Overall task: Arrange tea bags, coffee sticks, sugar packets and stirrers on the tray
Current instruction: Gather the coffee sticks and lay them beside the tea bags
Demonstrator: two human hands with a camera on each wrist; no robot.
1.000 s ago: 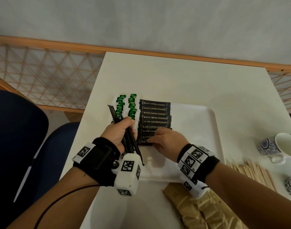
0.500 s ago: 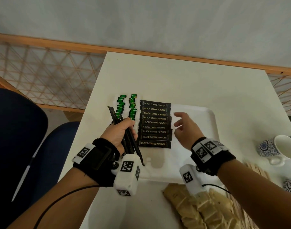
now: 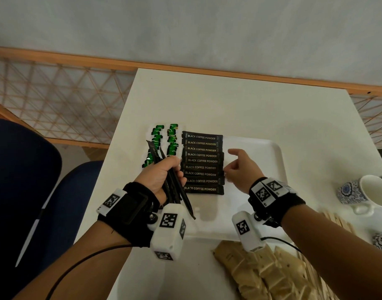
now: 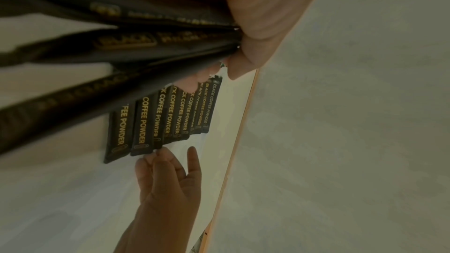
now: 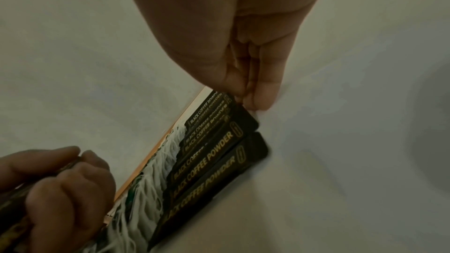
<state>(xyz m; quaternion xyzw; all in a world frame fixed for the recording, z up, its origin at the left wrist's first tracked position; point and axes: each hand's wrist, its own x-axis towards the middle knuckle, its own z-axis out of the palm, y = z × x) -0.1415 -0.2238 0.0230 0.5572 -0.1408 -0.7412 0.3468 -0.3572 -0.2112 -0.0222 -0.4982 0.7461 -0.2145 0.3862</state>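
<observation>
A row of black coffee sticks (image 3: pixel 202 162) lies across the left part of the white tray (image 3: pixel 258 191), with green-tagged tea bags (image 3: pixel 162 141) in two columns just left of it. My left hand (image 3: pixel 162 176) grips a bundle of more black coffee sticks (image 3: pixel 175 189) upright beside the row; in the left wrist view this bundle (image 4: pixel 121 45) fans out. My right hand (image 3: pixel 240 167) is at the right side of the row, and its relaxed fingertips (image 4: pixel 158 154) touch the stick ends (image 5: pixel 243 120). It holds nothing.
Brown sugar packets (image 3: pixel 261 273) lie on the table in front of the tray. Wooden stirrers (image 3: pixel 337 221) sit to the right, beside blue-patterned cups (image 3: pixel 363 193). Blue chairs (image 3: pixel 34 191) stand left of the white table (image 3: pixel 229 100); a wooden rail runs behind it.
My right hand left the nearest coffee stick lying at the front of the row and moved to the row's right ends. The left hand stayed put with its bundle.
</observation>
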